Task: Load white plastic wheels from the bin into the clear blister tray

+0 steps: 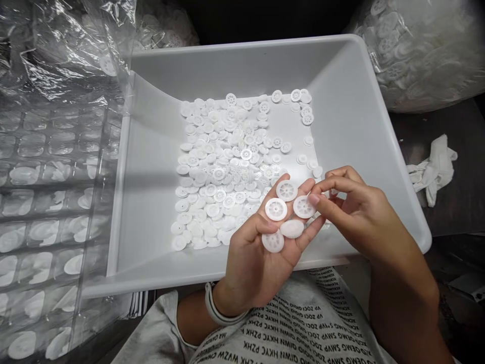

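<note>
R fingers [329, 208] on edge of wht disc [302, 207], L hand [261, 265] under

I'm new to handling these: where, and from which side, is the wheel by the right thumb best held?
Probably hold that wheel by its outer rim, from the person's right. It lies spoked face up on the left hand; its right edge is by the right thumb, while other wheels crowd its left.
</note>
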